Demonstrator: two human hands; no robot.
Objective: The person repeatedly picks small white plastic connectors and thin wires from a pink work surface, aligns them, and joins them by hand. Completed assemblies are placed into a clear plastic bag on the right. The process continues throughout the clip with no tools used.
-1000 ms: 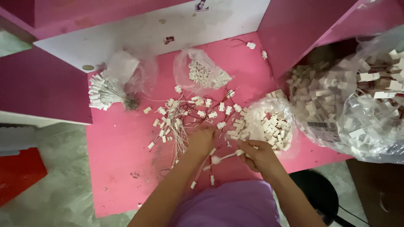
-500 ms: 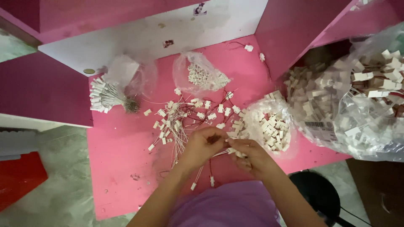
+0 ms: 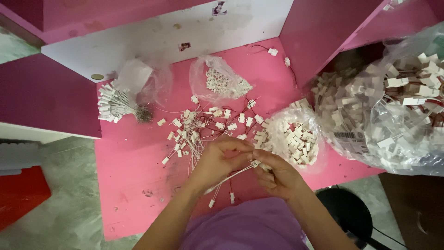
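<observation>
pinching together over the pink table, the left hand and the right hand are seen closed on a thin white wire lead with a small white connector at its end. the connector is gripped between the fingertips of both hands, where they meet; the lead trails away toward 7 o'clock, with two loose connector ends lying on the table just below the hands. at 11 o'clock from the hands a scattered pile of wired connectors is spread. just beside the right hand, at 1 o'clock, an open clear bag of white housings is found. farther off at 12 o'clock a smaller clear bag lies, and at 10 o'clock a tied bundle of leads. well apart at 2 o'clock a large plastic bag of finished pieces is seen.
</observation>
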